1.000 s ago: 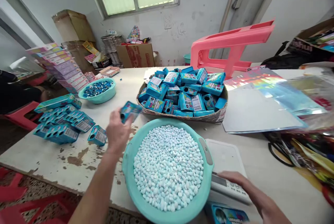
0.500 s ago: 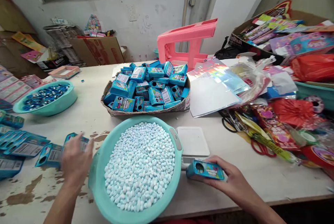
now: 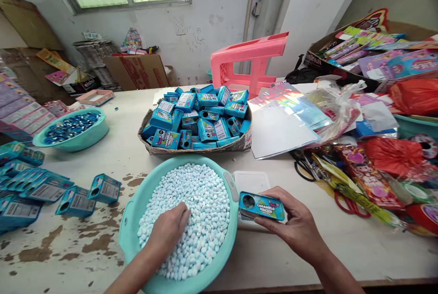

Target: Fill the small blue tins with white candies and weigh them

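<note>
Head cam: my left grip (image 3: 169, 230) went from the box (image 3: 105, 189) on its left to the candies (image 3: 203, 202) beneath, can't tell if it's clutching any; right grip (image 3: 297, 218) still clamped on a blue carton (image 3: 263, 207).

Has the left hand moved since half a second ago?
Yes: the left hand went rightward, from the nearest box left of the bowl to the candies inside it.
</note>
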